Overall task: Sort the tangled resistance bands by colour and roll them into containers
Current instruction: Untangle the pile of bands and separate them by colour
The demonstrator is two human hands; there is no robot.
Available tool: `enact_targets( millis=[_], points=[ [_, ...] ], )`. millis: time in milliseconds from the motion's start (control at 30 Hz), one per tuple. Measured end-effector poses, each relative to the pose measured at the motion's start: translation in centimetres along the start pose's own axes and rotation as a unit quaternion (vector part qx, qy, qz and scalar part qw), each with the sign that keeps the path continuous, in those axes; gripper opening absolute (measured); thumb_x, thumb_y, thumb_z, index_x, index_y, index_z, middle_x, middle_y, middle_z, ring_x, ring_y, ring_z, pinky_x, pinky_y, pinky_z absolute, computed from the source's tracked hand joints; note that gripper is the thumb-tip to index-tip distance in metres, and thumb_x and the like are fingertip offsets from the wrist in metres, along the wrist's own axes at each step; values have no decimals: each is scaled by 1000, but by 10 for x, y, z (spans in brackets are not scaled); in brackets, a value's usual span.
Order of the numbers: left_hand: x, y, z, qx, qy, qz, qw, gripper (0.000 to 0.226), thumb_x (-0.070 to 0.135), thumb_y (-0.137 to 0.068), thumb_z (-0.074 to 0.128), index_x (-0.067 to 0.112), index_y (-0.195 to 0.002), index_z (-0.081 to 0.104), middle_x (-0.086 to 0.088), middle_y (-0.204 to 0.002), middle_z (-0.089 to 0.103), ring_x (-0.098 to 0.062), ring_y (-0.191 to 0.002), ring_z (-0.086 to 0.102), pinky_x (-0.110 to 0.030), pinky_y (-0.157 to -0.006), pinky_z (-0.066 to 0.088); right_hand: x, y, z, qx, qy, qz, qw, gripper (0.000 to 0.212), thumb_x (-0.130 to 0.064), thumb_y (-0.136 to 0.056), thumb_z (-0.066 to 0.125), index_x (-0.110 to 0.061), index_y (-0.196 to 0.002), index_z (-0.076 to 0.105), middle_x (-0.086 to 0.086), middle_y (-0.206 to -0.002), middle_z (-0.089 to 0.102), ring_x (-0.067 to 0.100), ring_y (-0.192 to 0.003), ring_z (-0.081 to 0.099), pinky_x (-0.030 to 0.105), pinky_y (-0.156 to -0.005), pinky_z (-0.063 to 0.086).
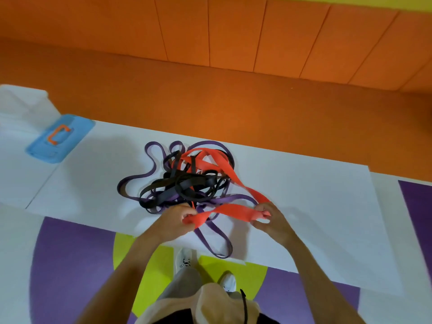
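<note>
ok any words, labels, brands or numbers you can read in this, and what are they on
No readable text anywhere.
Blue box: the orange C-shaped piece looks like a handle, not a letter.
White shoe: dark marks, too blurred to read.
Red band, purple band, black bands: no print visible.

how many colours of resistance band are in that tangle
3: orange-red band stretched between left hand and right hand; black bands mid-pile; purple bands looping around and over the table edge. Other colours may be buried.
</note>
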State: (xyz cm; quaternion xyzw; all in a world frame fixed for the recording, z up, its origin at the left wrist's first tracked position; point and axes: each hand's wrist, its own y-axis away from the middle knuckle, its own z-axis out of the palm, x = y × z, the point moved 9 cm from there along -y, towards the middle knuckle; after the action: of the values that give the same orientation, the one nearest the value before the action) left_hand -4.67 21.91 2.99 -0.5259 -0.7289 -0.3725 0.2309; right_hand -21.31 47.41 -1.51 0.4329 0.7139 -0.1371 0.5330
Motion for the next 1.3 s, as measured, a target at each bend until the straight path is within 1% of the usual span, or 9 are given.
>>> enact_targets(
  millis=[200, 367, 500, 600, 733, 867, 967, 1067, 1300],
  points=[
    [-16, -21, -56, 209, 14, -71, 975, 12, 21, -96, 73, 29, -102, 79, 8, -94, 66, -7, -82, 65, -26, -69, 47, -51, -33, -2, 117, 12, -53, 992, 39, 10, -74, 87, -16, -96, 68, 9, -107, 63, 17, -96, 64, 7, -83, 45],
    [-49, -46, -84, 258, 35, -109, 959, 9, 18, -96, 71, 21, -103, 76, 4, -96, 71, -8, -82, 64, -26, -75, 48, -72, -73, 25, 157, 4, -36, 987, 34, 4, -81, 85, -13, -106, 69, 5, -115, 61, 20, -104, 63, 23, -93, 50],
    [-74, -78, -65, 66, 104, -112, 986, 15, 31, -99, 70, 32, -114, 71, 15, -109, 71, -9, -103, 69, -20, -81, 52, -64, -101, 42, 208, 13, 45, 977, 30, -3, -87, 83, -6, -113, 69, 8, -118, 63, 13, -97, 61, 4, -77, 47],
    [-82, -94, -63, -2, 61, -79, 995, 31, 27, -105, 58, 35, -133, 67, 11, -131, 66, -10, -119, 63, -34, -103, 55, -46, -104, 42, 269, 58, 111, 955, 26, 3, -84, 82, 1, -108, 74, 20, -118, 70, 36, -108, 67, 36, -96, 56],
    [-86, -119, -57, -84, -159, 3, 984, 75, 8, -96, 58, 49, -156, 42, 5, -172, 22, -27, -161, 11, -60, -129, 16, -14, -93, 47, 273, 99, 244, 925, 22, -10, -93, 75, -11, -115, 79, 23, -139, 58, 42, -134, 48, 45, -114, 40],
    [-114, -134, -30, -230, -255, 12, 939, 103, 5, -87, 72, 54, -162, 22, 3, -177, -12, -34, -162, -19, -77, -120, -8, -15, -83, 58, 299, 85, 228, 923, 11, -2, -89, 77, -6, -94, 85, 20, -113, 76, 35, -114, 57, 42, -104, 42],
    [-119, -145, -28, -182, -313, 32, 932, 84, 18, -90, 75, 43, -158, 33, -4, -176, 2, -38, -163, -5, -81, -120, 4, -22, -77, 67, 294, 69, 221, 927, 4, 1, -88, 78, 1, -88, 82, 18, -93, 78, 37, -93, 70, 54, -88, 54],
    [-124, -151, -39, -110, -334, 62, 934, 54, 32, -95, 71, 39, -144, 50, 4, -170, 26, -30, -160, 16, -69, -121, 24, -32, -77, 71, 303, 53, 208, 928, 19, 3, -88, 78, -5, -71, 79, 5, -63, 72, 19, -56, 60, 31, -52, 47],
    [-148, -152, -96, -19, -53, 69, 996, 37, 21, -88, 84, 17, -120, 67, 3, -124, 70, -20, -112, 69, -36, -95, 55, -40, -91, 55, 287, 95, 216, 929, 7, 3, -81, 81, 2, -84, 75, 12, -85, 72, 25, -79, 67, 27, -66, 45]
  ],
)
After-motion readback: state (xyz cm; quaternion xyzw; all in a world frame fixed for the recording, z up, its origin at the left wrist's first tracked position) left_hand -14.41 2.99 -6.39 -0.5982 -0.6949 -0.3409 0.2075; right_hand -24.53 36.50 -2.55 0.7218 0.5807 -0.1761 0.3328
